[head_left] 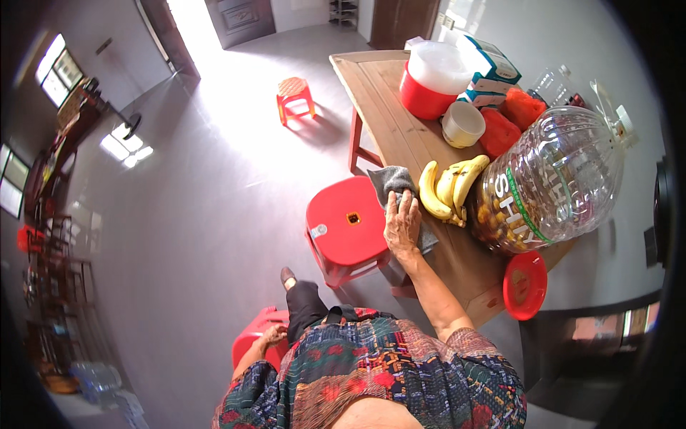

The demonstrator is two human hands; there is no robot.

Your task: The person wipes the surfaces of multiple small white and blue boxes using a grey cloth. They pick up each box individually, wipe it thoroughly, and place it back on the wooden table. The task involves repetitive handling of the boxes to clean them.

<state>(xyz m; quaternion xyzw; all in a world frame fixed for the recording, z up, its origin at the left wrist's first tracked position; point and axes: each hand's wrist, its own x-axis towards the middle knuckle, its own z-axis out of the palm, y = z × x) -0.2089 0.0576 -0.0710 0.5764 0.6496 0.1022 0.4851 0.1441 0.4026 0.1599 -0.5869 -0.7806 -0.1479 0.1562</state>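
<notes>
A gray cloth (pixel 391 180) is lying along the left edge of the wooden counter (pixel 382 100), beneath the right grip (pixel 402 218). The fingers are resting extended over the fabric. Just right of the cloth, a bunch of bananas (pixel 449 189) is lying beside a large clear bottle (pixel 550 182), which is holding yellow-brown pieces toward its base. A cream cup (pixel 464 127) is standing beyond the bananas, and a round red dish (pixel 525 286) is lying near the bottle. Left of the counter, a red stool (pixel 348 243) is standing on the floor, with a small stool (pixel 294 89) standing well apart from it. The left grip (pixel 271 334) is resting at a red seat (pixel 246 336); from this angle, whether either grip is clenching cannot be told.
</notes>
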